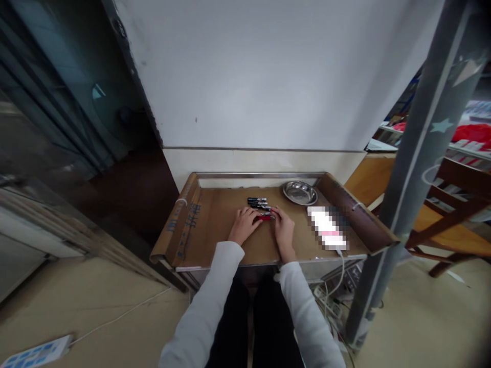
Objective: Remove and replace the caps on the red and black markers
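A red pen [264, 217] lies crosswise between my two hands, low over the cardboard-covered table. My left hand [244, 226] has its fingers bent around the pen's left end. At the right end, the curled fingers of my right hand [284, 227] close on it, their tips partly hidden. Just beyond the hands, several black pens [257, 200] with silvery parts lie side by side in a row. The nearest of them reaches close to my right fingertips, and whether they touch is too small to tell.
A round metal dish [300, 193] stands at the back right of the table [215, 230]. In front of it lies a pixelated, bright phone-like device [326, 227] with a white cable [342, 268] hanging over the front edge. Raised cardboard sides flank the table; a grey post [418, 153] stands at right.
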`<state>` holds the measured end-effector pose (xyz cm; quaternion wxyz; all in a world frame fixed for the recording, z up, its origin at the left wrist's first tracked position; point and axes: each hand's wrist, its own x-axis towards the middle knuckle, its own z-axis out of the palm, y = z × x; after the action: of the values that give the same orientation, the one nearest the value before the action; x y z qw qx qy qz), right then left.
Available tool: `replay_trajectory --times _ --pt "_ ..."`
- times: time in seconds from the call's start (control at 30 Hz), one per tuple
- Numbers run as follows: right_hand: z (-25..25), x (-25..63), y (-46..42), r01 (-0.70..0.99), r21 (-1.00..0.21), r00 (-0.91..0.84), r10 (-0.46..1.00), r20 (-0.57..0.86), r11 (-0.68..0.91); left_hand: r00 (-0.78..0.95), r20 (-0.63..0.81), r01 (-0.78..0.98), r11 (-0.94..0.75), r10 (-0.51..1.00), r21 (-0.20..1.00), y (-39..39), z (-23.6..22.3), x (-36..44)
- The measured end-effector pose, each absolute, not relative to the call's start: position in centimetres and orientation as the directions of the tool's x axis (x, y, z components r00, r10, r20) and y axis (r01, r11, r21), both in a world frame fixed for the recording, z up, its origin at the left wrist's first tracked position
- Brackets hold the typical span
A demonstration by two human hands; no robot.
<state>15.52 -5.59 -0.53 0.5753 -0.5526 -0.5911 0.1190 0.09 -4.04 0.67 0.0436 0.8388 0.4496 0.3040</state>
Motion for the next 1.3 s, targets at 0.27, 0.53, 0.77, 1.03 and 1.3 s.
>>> replay_trajectory --times 0.27,0.53,0.77,1.03,1.3 --pt "-0.8 16.0 -5.6 0.567 -0.78 0.41 0.731 0.545 0.264 0.249 0.553 0.668 -0.555 0.795 0.496 -3.9 1.0 -0.3" --pt "-0.8 16.0 -5.5 0.621 -0.739 0.406 0.7 0.587 0.26 0.224 0.574 0.633 -0.565 0.788 0.529 -3.9 0.9 -0.5" --pt "-0.9 16.0 -5.6 0.624 -0.735 0.412 0.687 0.599 0.267 0.216 0.584 0.627 -0.57 0.783 0.532 -4.0 0.9 -0.5" --pt "-0.3 15.6 -5.9 0.615 -0.722 0.307 0.746 0.591 0.318 0.206 0.593 0.621 -0.572 0.779 0.536 -3.8 0.7 -0.5" --pt "1.3 14.5 -6.8 0.474 -0.709 -0.043 0.818 0.574 0.522 0.235 0.559 0.737 -0.521 0.795 0.431 -4.1 1.0 -0.4"
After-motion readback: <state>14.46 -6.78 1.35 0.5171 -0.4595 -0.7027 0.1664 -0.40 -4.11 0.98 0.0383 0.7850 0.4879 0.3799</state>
